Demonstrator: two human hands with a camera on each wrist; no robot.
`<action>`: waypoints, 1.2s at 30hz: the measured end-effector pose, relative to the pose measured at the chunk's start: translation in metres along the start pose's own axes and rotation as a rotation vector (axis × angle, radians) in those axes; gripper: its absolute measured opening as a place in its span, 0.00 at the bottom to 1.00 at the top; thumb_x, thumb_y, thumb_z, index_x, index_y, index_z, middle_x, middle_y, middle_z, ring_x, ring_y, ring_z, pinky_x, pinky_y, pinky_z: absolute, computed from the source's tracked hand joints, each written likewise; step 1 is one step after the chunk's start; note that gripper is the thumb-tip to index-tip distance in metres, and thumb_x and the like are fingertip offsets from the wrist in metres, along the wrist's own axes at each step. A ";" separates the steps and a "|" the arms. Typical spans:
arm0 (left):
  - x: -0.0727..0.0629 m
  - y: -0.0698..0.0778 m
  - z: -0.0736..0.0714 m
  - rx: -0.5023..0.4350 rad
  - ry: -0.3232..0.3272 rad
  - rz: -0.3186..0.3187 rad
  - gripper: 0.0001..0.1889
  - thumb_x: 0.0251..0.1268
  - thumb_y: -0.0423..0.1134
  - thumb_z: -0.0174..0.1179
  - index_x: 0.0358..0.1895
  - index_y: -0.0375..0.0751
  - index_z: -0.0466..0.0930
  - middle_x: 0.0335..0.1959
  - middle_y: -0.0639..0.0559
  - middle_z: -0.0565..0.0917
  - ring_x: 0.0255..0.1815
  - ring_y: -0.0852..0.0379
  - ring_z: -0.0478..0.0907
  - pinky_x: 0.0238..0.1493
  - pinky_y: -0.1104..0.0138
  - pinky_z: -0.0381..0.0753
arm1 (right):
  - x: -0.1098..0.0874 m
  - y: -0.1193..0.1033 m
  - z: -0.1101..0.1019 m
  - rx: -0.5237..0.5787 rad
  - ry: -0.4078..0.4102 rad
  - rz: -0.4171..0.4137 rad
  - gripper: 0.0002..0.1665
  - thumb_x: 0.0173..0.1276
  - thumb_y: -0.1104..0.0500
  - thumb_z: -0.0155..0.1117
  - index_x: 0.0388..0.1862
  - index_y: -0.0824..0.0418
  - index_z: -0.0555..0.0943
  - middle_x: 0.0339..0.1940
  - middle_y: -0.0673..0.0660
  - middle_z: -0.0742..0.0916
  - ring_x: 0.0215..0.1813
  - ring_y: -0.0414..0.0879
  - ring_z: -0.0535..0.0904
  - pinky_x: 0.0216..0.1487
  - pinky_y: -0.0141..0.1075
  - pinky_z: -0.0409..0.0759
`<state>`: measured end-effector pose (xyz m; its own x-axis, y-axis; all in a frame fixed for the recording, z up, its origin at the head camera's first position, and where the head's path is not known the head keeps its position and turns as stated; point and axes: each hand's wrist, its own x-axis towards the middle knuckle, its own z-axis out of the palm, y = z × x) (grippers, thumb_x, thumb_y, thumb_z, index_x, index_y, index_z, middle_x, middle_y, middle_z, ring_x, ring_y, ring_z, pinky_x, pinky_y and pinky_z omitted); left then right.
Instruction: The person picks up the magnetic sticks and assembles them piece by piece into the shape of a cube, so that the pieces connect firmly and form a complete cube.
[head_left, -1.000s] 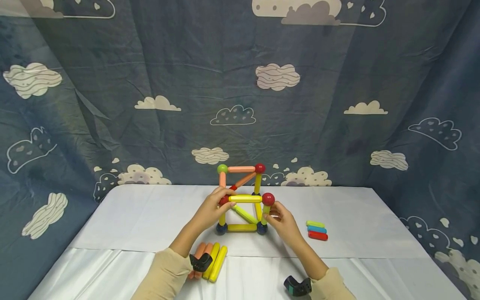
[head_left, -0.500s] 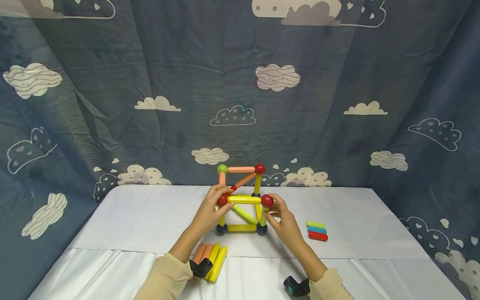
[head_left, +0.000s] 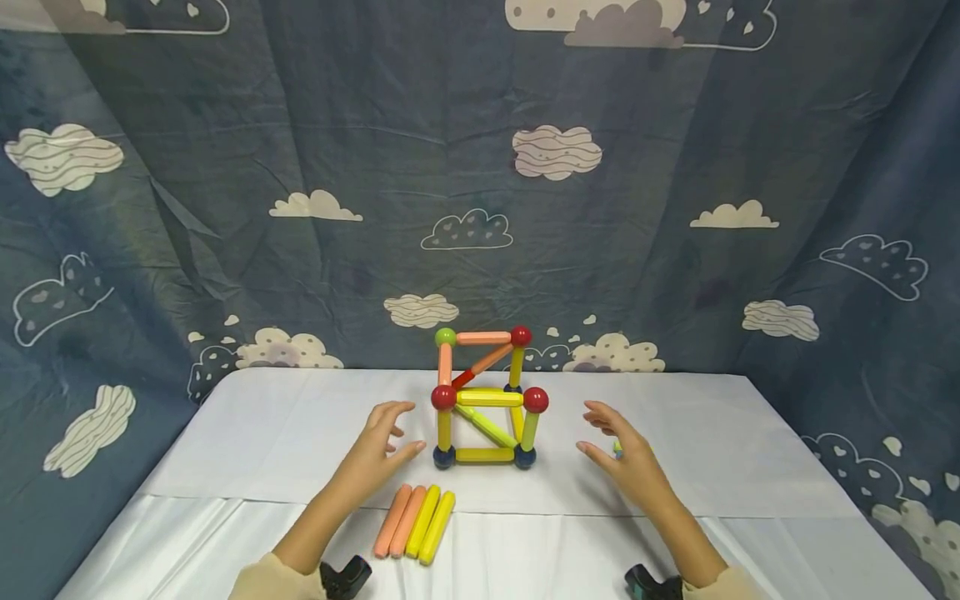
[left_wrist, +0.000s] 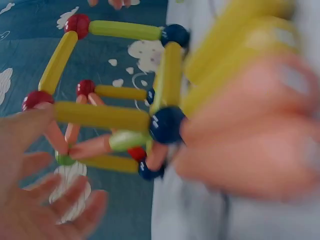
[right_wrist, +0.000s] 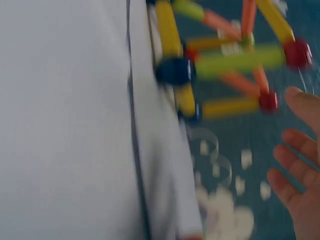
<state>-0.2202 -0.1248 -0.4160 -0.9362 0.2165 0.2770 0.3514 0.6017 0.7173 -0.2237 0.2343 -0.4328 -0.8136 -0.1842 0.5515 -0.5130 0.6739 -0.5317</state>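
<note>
A box-shaped frame of magnetic rods and balls stands on the white table in the head view. Its front top is a yellow rod (head_left: 490, 398) between a red ball (head_left: 444, 397) on the left and a second red ball (head_left: 536, 400) on the right. Dark blue balls (head_left: 524, 456) form the lower corners. A green ball (head_left: 446, 337) tops the back left. My left hand (head_left: 375, 446) hovers just left of the frame, fingers loosely bent, holding nothing. To the right of the frame, my right hand (head_left: 630, 458) is also free, thumb and fingers spread.
Two orange rods (head_left: 392, 522) and two yellow rods (head_left: 437, 528) lie side by side in front of the frame. Behind my right hand a bit of a short green rod (head_left: 617, 447) shows; the other short rods are hidden. A dark cloud-patterned cloth (head_left: 480, 167) hangs behind the table.
Both hands have let go of the frame's front top corners and drawn apart, left hand leftward, right hand rightward. The frame stays standing. My right hand now covers most of the short rods.
</note>
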 end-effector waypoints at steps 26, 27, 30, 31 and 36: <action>-0.040 -0.006 0.027 -0.105 -0.511 -0.056 0.23 0.52 0.37 0.63 0.53 0.45 0.69 0.26 0.55 0.75 0.16 0.64 0.67 0.17 0.72 0.65 | -0.034 0.056 -0.032 -0.219 -0.283 0.277 0.18 0.48 0.65 0.71 0.40 0.63 0.79 0.38 0.56 0.80 0.43 0.52 0.75 0.47 0.48 0.73; -0.039 -0.005 0.028 -0.115 -0.514 -0.056 0.23 0.52 0.38 0.63 0.53 0.45 0.69 0.24 0.56 0.75 0.16 0.64 0.67 0.17 0.72 0.65 | -0.034 0.055 -0.031 -0.222 -0.295 0.284 0.18 0.49 0.65 0.71 0.40 0.63 0.78 0.38 0.56 0.81 0.43 0.52 0.75 0.47 0.49 0.73; -0.039 -0.001 0.033 -0.137 -0.514 -0.047 0.23 0.52 0.37 0.63 0.53 0.46 0.68 0.21 0.57 0.74 0.15 0.64 0.66 0.16 0.73 0.64 | -0.033 0.050 -0.029 -0.239 -0.316 0.308 0.20 0.51 0.64 0.69 0.44 0.65 0.77 0.39 0.58 0.81 0.44 0.53 0.76 0.47 0.50 0.72; -0.038 0.000 0.034 -0.142 -0.511 -0.043 0.23 0.52 0.36 0.62 0.53 0.46 0.68 0.19 0.57 0.74 0.15 0.64 0.66 0.16 0.73 0.64 | -0.032 0.049 -0.029 -0.244 -0.319 0.311 0.21 0.52 0.64 0.69 0.46 0.65 0.77 0.40 0.58 0.81 0.44 0.53 0.75 0.47 0.50 0.73; -0.038 0.004 0.037 -0.176 -0.461 -0.023 0.24 0.52 0.34 0.60 0.54 0.47 0.68 0.25 0.56 0.75 0.20 0.63 0.69 0.19 0.72 0.67 | -0.028 0.032 -0.029 -0.192 -0.291 0.238 0.25 0.57 0.65 0.64 0.56 0.65 0.73 0.40 0.58 0.80 0.38 0.49 0.74 0.39 0.42 0.75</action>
<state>-0.1842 -0.1020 -0.4476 -0.8374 0.5462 -0.0229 0.2901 0.4796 0.8281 -0.2096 0.2815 -0.4465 -0.9608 -0.1831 0.2083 -0.2633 0.8380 -0.4780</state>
